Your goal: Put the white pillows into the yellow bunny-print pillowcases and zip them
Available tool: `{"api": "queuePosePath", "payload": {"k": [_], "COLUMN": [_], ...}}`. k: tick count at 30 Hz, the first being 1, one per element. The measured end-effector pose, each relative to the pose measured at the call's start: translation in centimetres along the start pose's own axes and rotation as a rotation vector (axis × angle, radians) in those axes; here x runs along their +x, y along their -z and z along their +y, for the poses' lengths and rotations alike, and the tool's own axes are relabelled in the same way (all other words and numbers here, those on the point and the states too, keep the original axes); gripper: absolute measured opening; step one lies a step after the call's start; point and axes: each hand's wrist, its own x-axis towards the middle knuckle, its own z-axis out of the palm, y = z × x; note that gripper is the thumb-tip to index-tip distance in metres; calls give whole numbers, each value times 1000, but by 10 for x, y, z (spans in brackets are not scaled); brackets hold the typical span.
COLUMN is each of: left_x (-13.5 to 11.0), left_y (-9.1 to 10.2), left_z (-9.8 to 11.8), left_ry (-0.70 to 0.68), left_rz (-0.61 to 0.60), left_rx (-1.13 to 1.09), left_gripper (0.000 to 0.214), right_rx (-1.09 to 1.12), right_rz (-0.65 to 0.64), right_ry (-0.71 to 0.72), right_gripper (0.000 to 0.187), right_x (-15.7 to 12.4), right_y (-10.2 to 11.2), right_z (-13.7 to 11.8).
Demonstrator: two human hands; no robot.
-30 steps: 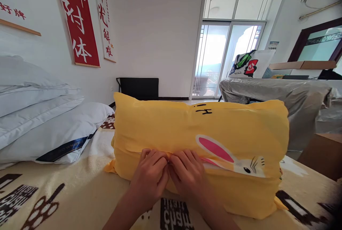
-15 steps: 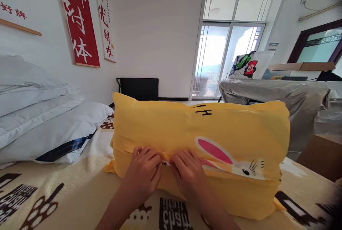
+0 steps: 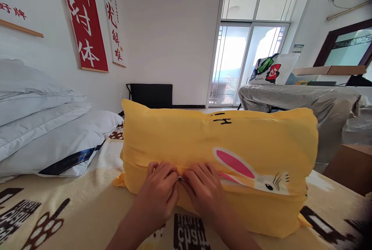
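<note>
A yellow pillow (image 3: 203, 137) with a cartoon rabbit print lies across the bed in front of me. My left hand (image 3: 158, 194) and my right hand (image 3: 203, 192) rest side by side on its near seam, fingers curled and pinching the fabric. A small dark zipper pull (image 3: 180, 179) shows between the fingertips of both hands. Which hand holds the pull itself I cannot make out.
White pillows (image 3: 43, 126) are stacked at the left. A cream blanket with brown print (image 3: 58, 207) covers the bed. A plastic-covered sofa (image 3: 305, 103) stands at the right, a brown box (image 3: 348, 165) beside it, and a glass balcony door (image 3: 244, 64) behind.
Both hands slid a little left along the seam from a second ago. They spread slightly apart half a second ago and have closed together again round the zipper pull.
</note>
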Motion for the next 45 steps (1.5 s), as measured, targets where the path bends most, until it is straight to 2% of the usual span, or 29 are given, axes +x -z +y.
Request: {"api": "queuePosePath", "payload": {"k": [5,13,20,28,33,39,42,45], "left_x": [1,1,-3,-10,-9,-11,-14,-17], "left_y": [-2,7,14,32,28,27,34,44], "left_z": [-5,-10,-26,-37,-34,-40,-48,-58], "left_ry": [16,57,106,181,295,419,474,488], "left_rz": [20,-13,72,-40,-30,67,13,-67], "left_rx": [47,106,252,233,268,391,322,163], "left_gripper": [14,17,20,20,20,21,24,25], "right_rx": [-19,-18,-39,-42,-58,-52,-70,-93], "right_rz": [-17,-42,-15,-16,-10,2,1,-4], "right_ry": [8,7,1,6,11,11,20,21], "right_gripper": [17,19,19,20,21,20,20,18], "right_x": [-1,-1,0,3,4,2,2,2], "right_y": [0,-2,-2,0,-1,-4,-5,-5], "right_z": [3,5,8,5,7,10,11,8]}}
